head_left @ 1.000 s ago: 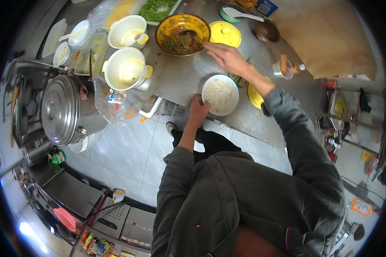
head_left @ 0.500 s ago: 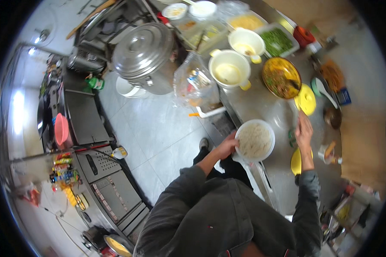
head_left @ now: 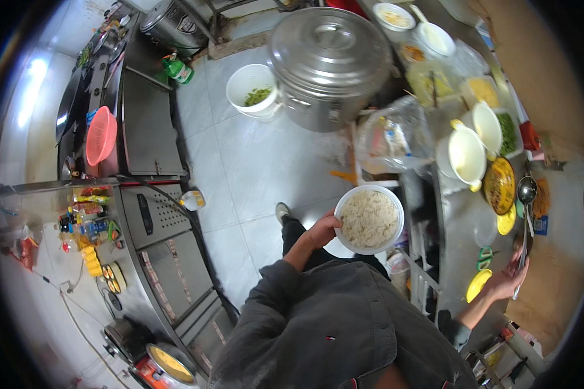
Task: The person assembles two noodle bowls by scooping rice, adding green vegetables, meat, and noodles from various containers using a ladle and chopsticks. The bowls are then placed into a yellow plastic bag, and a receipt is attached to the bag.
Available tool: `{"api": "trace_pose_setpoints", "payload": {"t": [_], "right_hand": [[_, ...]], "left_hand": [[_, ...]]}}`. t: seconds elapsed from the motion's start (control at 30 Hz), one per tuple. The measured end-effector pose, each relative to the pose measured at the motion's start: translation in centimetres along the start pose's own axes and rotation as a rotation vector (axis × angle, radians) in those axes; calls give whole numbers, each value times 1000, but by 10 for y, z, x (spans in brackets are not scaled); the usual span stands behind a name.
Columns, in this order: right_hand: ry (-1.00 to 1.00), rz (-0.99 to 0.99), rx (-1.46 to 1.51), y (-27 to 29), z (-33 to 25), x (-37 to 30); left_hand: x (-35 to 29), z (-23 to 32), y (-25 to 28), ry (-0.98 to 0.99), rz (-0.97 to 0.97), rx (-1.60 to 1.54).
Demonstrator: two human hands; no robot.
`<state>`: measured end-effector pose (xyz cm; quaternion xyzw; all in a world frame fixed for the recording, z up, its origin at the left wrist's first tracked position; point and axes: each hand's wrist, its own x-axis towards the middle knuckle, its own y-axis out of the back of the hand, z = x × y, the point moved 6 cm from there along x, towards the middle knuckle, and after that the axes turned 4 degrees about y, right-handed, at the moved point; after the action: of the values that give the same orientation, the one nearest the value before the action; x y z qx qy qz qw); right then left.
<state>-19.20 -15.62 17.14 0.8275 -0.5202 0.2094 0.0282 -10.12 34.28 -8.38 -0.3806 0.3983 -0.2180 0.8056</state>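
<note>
My left hand (head_left: 321, 231) grips the rim of a round white plastic bowl of cooked rice (head_left: 370, 219), held level in front of me. At the right, my right hand (head_left: 507, 280) is closed round the long handle of a metal ladle (head_left: 527, 190), its round head pointing away from me. The ladle's head is beside a yellow pan of dark cooked food (head_left: 499, 187) on the steel counter. Two yellow lids (head_left: 479, 286) lie on the counter, one close to my right hand, with green-handled scissors (head_left: 485, 257) between them.
Cream pots (head_left: 466, 159), a tub of chopped greens (head_left: 507, 133) and a plastic bag (head_left: 396, 133) crowd the counter's far part. A large lidded steel stockpot (head_left: 331, 58) and a white bucket (head_left: 253, 91) stand beyond the floor. Left are steel cabinets (head_left: 150, 129) and a pink basin (head_left: 101, 136).
My view has swung left. The rice bowl stays in my left hand, over the floor at the counter's edge. My right hand has moved right and now holds the ladle.
</note>
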Motion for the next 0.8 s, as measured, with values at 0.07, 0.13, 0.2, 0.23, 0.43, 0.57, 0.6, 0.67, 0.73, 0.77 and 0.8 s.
{"api": "trace_pose_setpoints", "payload": {"t": [0.07, 0.13, 0.2, 0.23, 0.43, 0.57, 0.6, 0.67, 0.73, 0.77, 0.8], "right_hand": [[-158, -62, 147, -71, -8, -69], [-440, -183, 276, -165, 8, -153], [-649, -435, 201, -275, 33, -246], [-806, -471, 267, -330, 52, -294], [-1263, -427, 208, -631, 241, -525], [-1214, -245, 84, -796, 455, -627], [-1180, -237, 91, -832, 510, -650], [-1035, -334, -64, -889, 609, -686], [-689, -677, -524, -932, 679, -712], [-524, -757, -726, -946, 704, -723], [-477, -853, -748, -958, 727, -738]], "left_hand": [[-35, 55, 54, -51, 9, -85], [-78, 103, 105, -86, 54, -125], [-122, 150, 156, -121, 148, -172], [-145, 169, 178, -148, 152, -222], [-229, 266, 317, -261, 522, -325], [-237, 324, 389, -400, 631, -470], [-236, 338, 410, -396, 713, -486], [-231, 369, 451, -485, 846, -451], [-212, 398, 498, -512, 866, -473], [-203, 414, 523, -534, 854, -478], [-194, 426, 548, -542, 874, -481]]}}
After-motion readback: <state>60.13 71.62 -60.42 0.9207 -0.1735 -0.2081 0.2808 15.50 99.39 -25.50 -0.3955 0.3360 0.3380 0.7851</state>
